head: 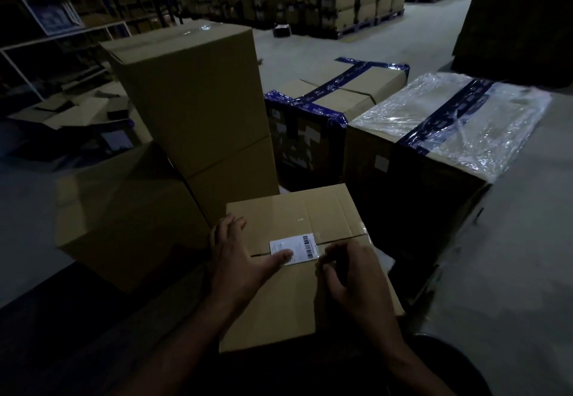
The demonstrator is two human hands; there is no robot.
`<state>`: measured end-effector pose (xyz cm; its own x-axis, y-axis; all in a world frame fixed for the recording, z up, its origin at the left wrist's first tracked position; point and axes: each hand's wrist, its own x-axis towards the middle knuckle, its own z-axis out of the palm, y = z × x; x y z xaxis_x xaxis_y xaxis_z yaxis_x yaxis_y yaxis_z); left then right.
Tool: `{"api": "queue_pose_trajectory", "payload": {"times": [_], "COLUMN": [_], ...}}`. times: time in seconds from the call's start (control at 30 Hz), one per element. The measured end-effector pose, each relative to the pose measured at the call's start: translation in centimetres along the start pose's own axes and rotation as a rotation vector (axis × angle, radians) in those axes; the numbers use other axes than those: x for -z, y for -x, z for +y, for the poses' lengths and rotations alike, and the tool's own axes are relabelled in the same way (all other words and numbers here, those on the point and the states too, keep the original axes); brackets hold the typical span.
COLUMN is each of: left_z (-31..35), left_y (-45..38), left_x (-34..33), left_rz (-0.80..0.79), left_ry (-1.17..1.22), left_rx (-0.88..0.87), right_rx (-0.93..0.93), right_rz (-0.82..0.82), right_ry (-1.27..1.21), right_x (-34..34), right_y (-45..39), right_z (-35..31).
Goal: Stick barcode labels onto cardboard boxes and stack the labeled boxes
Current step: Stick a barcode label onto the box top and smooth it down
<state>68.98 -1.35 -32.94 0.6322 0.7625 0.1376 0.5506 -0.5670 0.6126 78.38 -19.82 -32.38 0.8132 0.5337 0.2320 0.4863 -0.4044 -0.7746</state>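
Cardboard box [297, 287] labelled; left hand [238, 259] thumb presses barcode label [294, 248], right hand [350, 274] loosely curled, empty; stacking remains.

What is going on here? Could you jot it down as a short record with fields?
place: warehouse with stacked cartons
box in front: cardboard box, flaps closed
label: white barcode label lying across the top seam
left hand: spread on the box, thumb pressing the label
right hand: fingers curled at the label's right edge; grip unclear
nearby: tall stack of boxes to the left, plastic-wrapped box to the right
stage: label being stuck down, box not yet stacked
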Motion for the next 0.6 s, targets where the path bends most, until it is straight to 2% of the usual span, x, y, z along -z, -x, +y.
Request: {"api": "queue_pose_trajectory", "payload": {"times": [0.07,0.17,0.23,0.33,0.43,0.53,0.6], "left_z": [0.2,0.7,1.1,2.0,2.1,1.3,0.9], "left_y": [-0.5,-3.2,-5.6,-7.9,-8.1,-7.0,-6.0], "left_x": [0.2,0.5,0.8,1.0,1.1,1.5,2.3], "left_rz": [0.022,0.064,-0.017,-0.264,-0.394,-0.328,-0.27], "left_ry": [-0.076,-0.216,-0.227,-0.368,-0.367,-0.368,-0.449], "left_rx": [-0.002,-0.049,-0.154,-0.249,-0.148,-0.057,-0.021], "right_rx": [-0.005,0.048,0.103,0.145,0.168,0.182,0.235], "right_rz": [0.096,0.149,0.163,0.167,0.19,0.172,0.093], "right_ry": [0.069,0.183,0.243,0.298,0.315,0.314,0.307], "right_x": [-0.1,-0.5,-0.9,-1.1,-0.9,-0.1,0.7], "right_y": [1.0,1.8,1.9,1.6,0.8,-1.1,-2.9], "right_z": [-0.3,-0.5,-0.3,-0.2,-0.1,0.9,1.6]}}
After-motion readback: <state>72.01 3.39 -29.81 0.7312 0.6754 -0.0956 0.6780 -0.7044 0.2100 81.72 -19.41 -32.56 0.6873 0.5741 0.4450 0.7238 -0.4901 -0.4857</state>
